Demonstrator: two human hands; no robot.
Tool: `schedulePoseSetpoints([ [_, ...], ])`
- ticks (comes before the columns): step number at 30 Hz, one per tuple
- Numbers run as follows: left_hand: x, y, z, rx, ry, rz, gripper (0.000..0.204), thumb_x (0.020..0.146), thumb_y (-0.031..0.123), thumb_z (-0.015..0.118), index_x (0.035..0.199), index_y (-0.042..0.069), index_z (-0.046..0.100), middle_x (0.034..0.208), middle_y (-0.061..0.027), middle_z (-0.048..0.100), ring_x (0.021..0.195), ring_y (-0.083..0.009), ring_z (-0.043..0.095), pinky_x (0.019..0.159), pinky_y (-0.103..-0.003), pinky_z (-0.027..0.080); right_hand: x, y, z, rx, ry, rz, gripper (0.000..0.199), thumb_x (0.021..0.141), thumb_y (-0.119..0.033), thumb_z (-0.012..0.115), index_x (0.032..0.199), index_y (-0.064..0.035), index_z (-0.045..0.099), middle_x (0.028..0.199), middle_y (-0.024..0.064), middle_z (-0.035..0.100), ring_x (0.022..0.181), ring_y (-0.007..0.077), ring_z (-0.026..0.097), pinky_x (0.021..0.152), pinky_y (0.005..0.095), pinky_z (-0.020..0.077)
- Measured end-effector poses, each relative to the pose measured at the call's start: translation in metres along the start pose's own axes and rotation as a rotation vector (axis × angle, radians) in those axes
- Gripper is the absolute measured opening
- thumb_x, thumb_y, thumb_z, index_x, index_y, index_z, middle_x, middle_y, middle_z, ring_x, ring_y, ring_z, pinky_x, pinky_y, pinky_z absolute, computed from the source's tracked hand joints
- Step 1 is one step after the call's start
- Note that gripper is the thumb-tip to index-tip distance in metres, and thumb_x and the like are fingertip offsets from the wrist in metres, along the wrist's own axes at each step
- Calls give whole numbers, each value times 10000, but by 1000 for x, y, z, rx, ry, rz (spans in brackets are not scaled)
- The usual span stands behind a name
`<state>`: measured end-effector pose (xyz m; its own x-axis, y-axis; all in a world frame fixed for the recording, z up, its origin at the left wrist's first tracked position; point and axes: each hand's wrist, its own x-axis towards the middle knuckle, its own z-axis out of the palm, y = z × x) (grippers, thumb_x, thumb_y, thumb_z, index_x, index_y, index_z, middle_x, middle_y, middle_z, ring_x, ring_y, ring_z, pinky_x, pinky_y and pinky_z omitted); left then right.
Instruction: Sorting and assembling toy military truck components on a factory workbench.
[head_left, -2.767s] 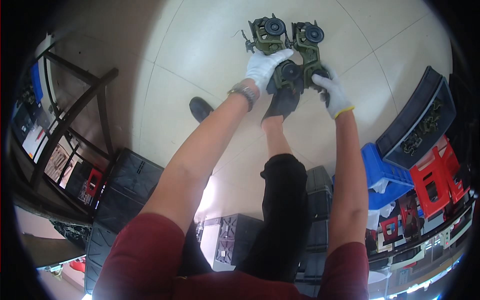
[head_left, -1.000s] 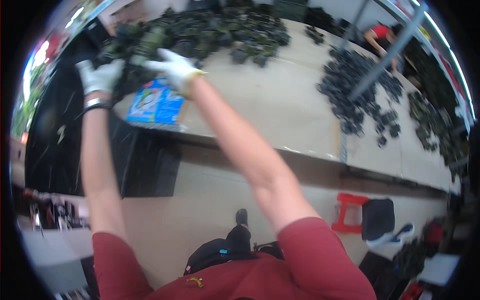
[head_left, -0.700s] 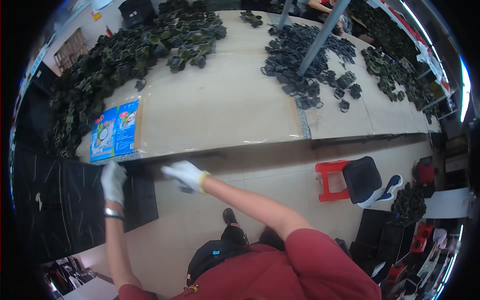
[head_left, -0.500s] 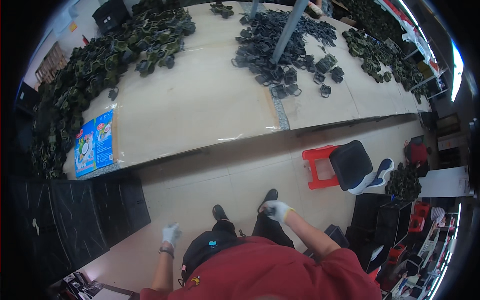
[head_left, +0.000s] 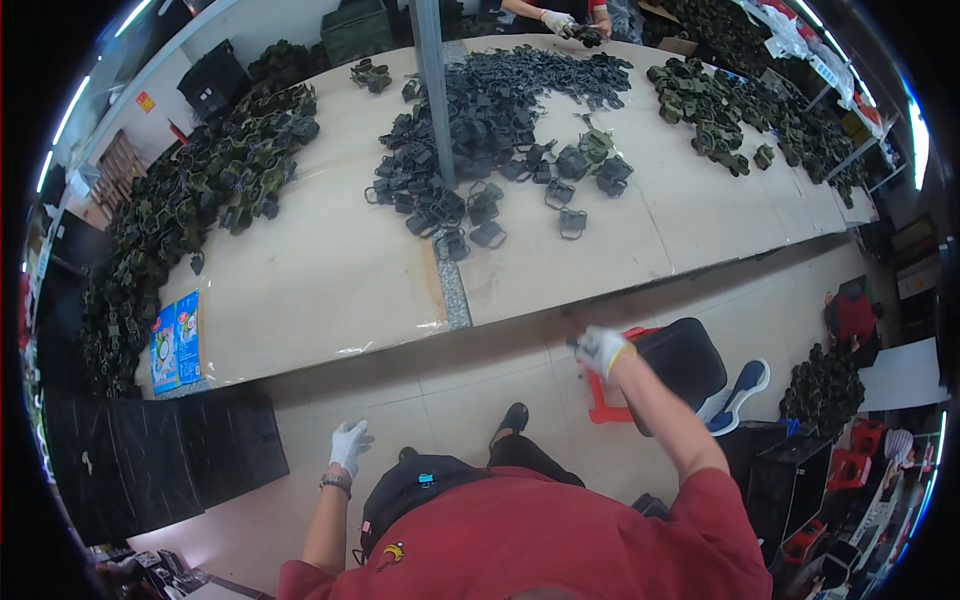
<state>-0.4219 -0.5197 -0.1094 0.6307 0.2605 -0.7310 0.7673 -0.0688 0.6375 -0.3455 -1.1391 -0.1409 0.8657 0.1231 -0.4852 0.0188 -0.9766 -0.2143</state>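
My right hand [head_left: 602, 350], in a white glove, reaches forward over the gap between the table [head_left: 560, 285] and the red stool [head_left: 606, 398]. Its fingers are closed, and a small dark object [head_left: 573, 342] pokes out at their tips; blur hides its kind. Low at my left side hangs my left hand [head_left: 350, 446], gloved too, fingers partly apart and nothing in it. Closest to the right hand on the tabletop lie loose dark grey strapped pieces [head_left: 572, 223], in front of a large heap of the same [head_left: 480, 120].
Green camouflage pieces [head_left: 165, 225] cover the table's left side; more [head_left: 700, 110] lie at right. A metal post [head_left: 432, 90] rises through the grey heap. Beyond it, a co-worker's gloved hand [head_left: 560, 22] is at dark pieces. Black boxes [head_left: 180, 450] stand at left, a dark cushion [head_left: 682, 362] on the stool.
My right hand has swung forward and up from beside my leg toward the table edge. I have shifted to the right and nearer the table. A co-worker's hands show more fully at the far side.
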Motion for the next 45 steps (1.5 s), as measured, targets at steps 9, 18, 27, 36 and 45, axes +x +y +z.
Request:
schedulePoseSetpoints([
  [9,-43,55,89,22,-44,89,380,939,226,700,1240,6,626,1091,-103,689,854,-200,692,730,-325,524,139,3,-393,2142,923,95,617,907,-27,595,1497,-88,427,1337,155,580,1156,287,614,949,385,520],
  [18,9,145,155,68,-113,283,355,951,201,680,1248,15,624,1109,-88,703,845,-168,695,734,-296,525,135,53,-147,995,819,245,432,820,-94,707,1236,6,645,1233,206,682,1158,313,654,1005,379,493],
  [27,79,234,216,348,-235,551,732,770,267,863,1356,-26,535,1263,-168,646,1150,-263,630,997,-354,501,38,11,-58,908,474,464,332,861,-80,644,1174,24,671,1133,184,703,1000,267,697,902,353,536],
  [36,204,340,233,723,232,641,1358,530,471,959,1546,-41,218,1522,-281,364,1383,-399,429,1143,-425,385,156,-67,-184,160,385,-267,705,737,-276,812,1379,-170,541,1487,134,449,1385,395,379,1095,520,367],
  [45,273,374,295,102,473,777,542,1000,482,555,1350,68,558,1159,-227,683,1104,-380,652,950,-415,498,320,-187,-225,-250,306,-886,564,745,-533,749,1183,-180,697,1523,100,430,1439,425,296,1081,725,240],
])
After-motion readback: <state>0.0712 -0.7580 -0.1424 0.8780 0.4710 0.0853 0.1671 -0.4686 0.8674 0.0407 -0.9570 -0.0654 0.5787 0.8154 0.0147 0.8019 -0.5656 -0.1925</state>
